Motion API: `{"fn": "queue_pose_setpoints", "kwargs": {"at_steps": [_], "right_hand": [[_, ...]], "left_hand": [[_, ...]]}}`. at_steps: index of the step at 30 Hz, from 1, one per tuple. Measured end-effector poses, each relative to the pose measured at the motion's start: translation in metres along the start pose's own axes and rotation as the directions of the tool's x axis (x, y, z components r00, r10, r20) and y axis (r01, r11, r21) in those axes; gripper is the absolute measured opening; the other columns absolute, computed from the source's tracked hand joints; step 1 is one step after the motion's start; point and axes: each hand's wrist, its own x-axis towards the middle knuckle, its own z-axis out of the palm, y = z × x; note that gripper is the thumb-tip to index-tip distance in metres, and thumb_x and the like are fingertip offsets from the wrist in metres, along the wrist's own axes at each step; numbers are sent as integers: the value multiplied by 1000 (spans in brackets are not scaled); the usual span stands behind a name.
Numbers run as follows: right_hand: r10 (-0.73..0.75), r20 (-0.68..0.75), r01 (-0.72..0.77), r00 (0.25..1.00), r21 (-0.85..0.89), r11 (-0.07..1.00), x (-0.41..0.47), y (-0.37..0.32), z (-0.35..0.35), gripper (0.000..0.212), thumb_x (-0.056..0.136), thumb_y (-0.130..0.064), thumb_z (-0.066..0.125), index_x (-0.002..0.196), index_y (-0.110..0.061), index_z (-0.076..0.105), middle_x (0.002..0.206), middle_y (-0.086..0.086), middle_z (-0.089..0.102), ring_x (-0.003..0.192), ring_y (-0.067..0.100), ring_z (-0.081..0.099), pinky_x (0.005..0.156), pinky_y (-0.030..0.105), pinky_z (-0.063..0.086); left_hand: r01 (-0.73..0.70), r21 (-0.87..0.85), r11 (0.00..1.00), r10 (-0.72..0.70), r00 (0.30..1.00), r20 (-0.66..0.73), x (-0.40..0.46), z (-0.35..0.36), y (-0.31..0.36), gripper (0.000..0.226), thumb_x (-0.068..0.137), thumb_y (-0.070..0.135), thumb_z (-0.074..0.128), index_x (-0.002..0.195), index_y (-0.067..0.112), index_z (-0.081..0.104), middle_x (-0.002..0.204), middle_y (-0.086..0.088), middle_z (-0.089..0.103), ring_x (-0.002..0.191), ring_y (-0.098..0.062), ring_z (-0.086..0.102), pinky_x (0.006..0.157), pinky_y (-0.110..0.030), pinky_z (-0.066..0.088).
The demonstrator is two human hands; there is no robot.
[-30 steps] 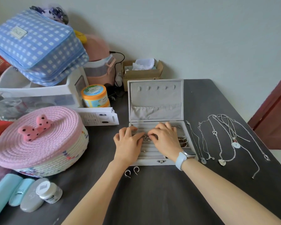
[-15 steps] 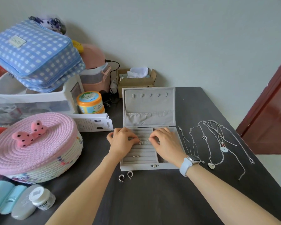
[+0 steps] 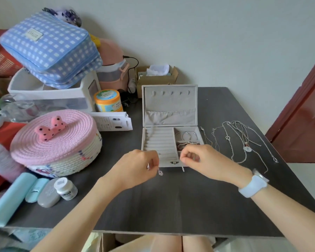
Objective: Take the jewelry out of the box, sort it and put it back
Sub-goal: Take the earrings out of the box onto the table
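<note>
The grey velvet jewelry box [image 3: 169,106] stands open at the table's middle, its lid upright. Ring rolls [image 3: 160,142] fill its left half. Silver bangles [image 3: 188,136] and a beaded piece lie in its right compartment. My left hand [image 3: 137,167] hovers at the box's front left corner, fingers pinched on a small earring with a pinkish stone [image 3: 160,172] dangling below. At the front right corner, my right hand [image 3: 204,159] pinches a small silver earring [image 3: 183,169]. Several silver necklaces [image 3: 235,142] lie spread on the table to the right of the box.
A pink woven lidded basket [image 3: 55,142] sits left of the box, with a small white jar [image 3: 65,189] and pale cases [image 3: 36,190] in front of it. Behind are a blue checked bag [image 3: 49,50], an orange tub [image 3: 107,100] and a cardboard box [image 3: 156,77]. The dark table's [image 3: 171,206] near edge is close to me.
Both hands have drawn back from the ring rolls to the box's front edge, each now pinching a small earring. The two hoop earrings in front of the box are now hidden.
</note>
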Motion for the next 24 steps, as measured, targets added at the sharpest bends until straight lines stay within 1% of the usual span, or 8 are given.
{"fn": "queue_pose_setpoints", "kwargs": {"at_steps": [2,4,6,8,10,13,19,24], "right_hand": [[16,62,-6,998,-150,989,-7,2,3,10,89,-22,51,83,-22,60,77,-13,57,70,0,46,70,18,40],[30,78,-28,996,-31,999,-11,0,6,11,89,-20,53,81,-21,61,76,-14,58,68,-3,48,67,10,38],[4,52,-4,999,2,1000,-13,-1,7,10,88,-20,56,80,-22,61,81,-8,60,69,0,49,66,10,36],[-3,38,2,999,33,999,-15,0,9,10,87,-19,58,79,-23,62,83,-4,59,69,4,47,66,11,36],[3,48,-8,999,116,993,-17,0,11,11,87,-18,59,78,-23,62,78,-6,58,64,1,45,64,9,37],[5,88,-16,996,117,993,-22,0,14,11,87,-18,58,78,-24,62,73,-11,54,63,-5,43,63,8,36],[-13,289,-61,957,243,968,-26,-1,18,11,86,-22,60,78,-29,63,76,-16,61,65,-6,48,66,9,39],[18,339,-69,940,140,988,-21,7,38,9,87,-20,58,85,-22,67,74,-17,59,62,-10,50,61,5,37]], "left_hand": [[46,-35,998,-46,999,21,-6,-1,0,7,83,20,58,78,23,62,66,14,58,65,-7,57,66,-21,47],[79,-197,977,-70,996,55,-9,-2,0,10,83,17,62,75,22,66,68,12,63,65,-3,58,65,-15,46],[80,-319,944,-35,989,145,-13,-2,5,9,82,14,65,76,19,70,69,14,65,65,2,58,65,-7,42],[85,-374,923,1,975,224,-17,0,10,8,82,14,67,77,19,71,72,15,66,67,3,58,65,-6,41],[90,-380,921,5,970,243,-20,4,12,8,82,15,67,77,18,72,75,14,67,69,0,59,66,-7,42],[103,-349,931,-27,976,217,-22,11,11,6,81,16,67,79,18,73,77,18,64,71,3,57,67,-7,42],[148,-452,880,28,933,360,-25,18,16,8,84,16,65,87,15,73,80,15,66,73,4,61,71,-7,46],[133,-368,920,2,939,345,-21,33,7,11,86,15,61,91,16,72,87,11,65,72,7,58,70,-1,41]]}}
